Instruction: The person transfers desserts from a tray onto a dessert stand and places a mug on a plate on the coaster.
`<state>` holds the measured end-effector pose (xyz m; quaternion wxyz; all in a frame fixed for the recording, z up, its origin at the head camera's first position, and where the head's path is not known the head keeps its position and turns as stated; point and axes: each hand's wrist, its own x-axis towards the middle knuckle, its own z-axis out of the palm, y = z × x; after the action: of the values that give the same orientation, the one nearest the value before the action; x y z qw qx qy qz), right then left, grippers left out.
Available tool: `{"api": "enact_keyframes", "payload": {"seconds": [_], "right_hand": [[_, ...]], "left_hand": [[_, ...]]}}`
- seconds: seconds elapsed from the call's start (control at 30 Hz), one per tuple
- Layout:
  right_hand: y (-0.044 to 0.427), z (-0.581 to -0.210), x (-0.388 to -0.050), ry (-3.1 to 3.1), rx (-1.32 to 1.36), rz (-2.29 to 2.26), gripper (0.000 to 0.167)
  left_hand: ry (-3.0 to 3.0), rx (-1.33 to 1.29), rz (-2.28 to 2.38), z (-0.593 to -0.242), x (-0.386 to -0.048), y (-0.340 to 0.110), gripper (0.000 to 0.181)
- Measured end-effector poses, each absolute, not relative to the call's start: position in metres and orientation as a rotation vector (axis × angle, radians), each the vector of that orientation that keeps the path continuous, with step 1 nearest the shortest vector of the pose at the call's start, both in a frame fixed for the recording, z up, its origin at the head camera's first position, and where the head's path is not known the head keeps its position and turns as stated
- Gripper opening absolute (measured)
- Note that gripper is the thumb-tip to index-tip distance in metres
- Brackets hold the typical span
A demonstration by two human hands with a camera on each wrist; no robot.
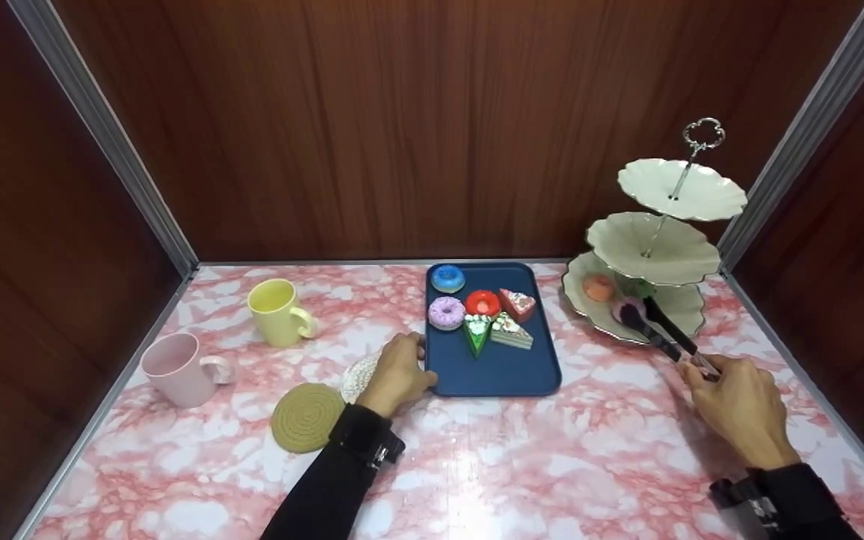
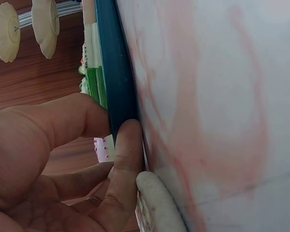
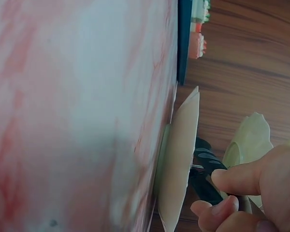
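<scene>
My left hand (image 1: pixel 400 373) holds the left edge of a dark blue tray (image 1: pixel 503 375), its thumb and finger against the rim. On the tray lie blue, purple and red donuts (image 1: pixel 448 279), a green cake wedge (image 1: pixel 477 334), a white-topped cake slice (image 1: pixel 511 331) and a red one (image 1: pixel 517 304). My right hand (image 1: pixel 743 405) grips black-tipped tongs (image 1: pixel 661 339). Their tips are at a purple donut (image 1: pixel 629 310) on the bottom plate of a three-tier stand (image 1: pixel 691 319); whether they pinch it is hard to tell. An orange piece (image 1: pixel 598 287) sits beside it.
A yellow mug (image 1: pixel 273 319) and a pink mug (image 1: pixel 177 375) stand at the left. A round tan coaster (image 1: pixel 307 418) and a patterned coaster (image 1: pixel 355 377) lie by my left wrist. The stand's upper plates (image 1: pixel 653 247) overhang the bottom one. Wooden walls enclose the marbled table.
</scene>
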<state>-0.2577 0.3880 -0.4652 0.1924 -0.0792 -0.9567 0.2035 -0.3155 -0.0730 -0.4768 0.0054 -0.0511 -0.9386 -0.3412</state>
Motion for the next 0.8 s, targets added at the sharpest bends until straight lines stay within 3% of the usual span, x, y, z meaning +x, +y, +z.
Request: {"api": "enact_keyframes", "payload": {"seconds": [0.8], "right_hand": [[0.3846, -0.4608, -0.2563, -2.684, -0.274, 0.59, 0.058]], "left_hand": [[-2.938, -0.155, -1.063, -0.4769, -0.315, -0.0729, 0.06]]}}
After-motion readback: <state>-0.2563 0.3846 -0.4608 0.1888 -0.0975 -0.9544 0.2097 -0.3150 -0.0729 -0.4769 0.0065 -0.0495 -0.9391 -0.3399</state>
